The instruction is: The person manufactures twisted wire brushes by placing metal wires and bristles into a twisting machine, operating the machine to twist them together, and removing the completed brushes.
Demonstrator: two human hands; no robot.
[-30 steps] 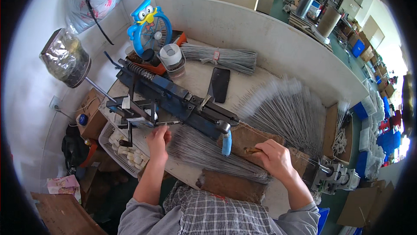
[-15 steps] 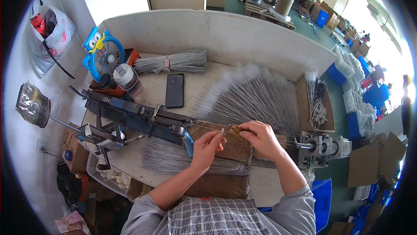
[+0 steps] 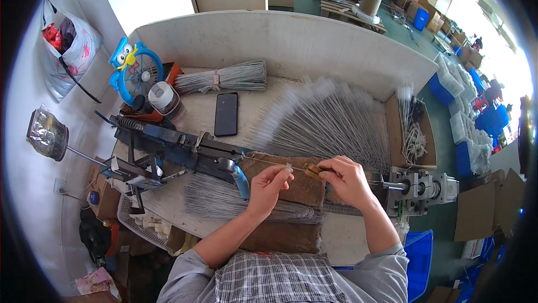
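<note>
My left hand (image 3: 268, 184) pinches a thin grey wire with a small white tip (image 3: 289, 166) over a brown cardboard pad (image 3: 302, 188). My right hand (image 3: 346, 178) is closed on a small brass-coloured piece (image 3: 312, 170) just right of that tip, in line with the wire. The wire runs left into the blue metal jig (image 3: 174, 146) with its blue handle (image 3: 242, 182). A loose bundle of grey wires (image 3: 224, 202) lies under my left forearm. A wide fan of finished white-tipped wires (image 3: 330, 121) spreads behind my hands.
A black phone (image 3: 226, 113), a tied wire bundle (image 3: 224, 80), a tape roll (image 3: 161, 94) and a blue owl-shaped fan (image 3: 134, 70) lie at the back left. A small motor unit (image 3: 417, 190) stands at my right. A cardboard box (image 3: 412, 132) holds white cords. White partition wall (image 3: 291, 39) behind.
My left hand left the wire pile by the jig and came right to the cardboard pad, now pinching a wire. My right hand closed in to meet it at the brass piece.
</note>
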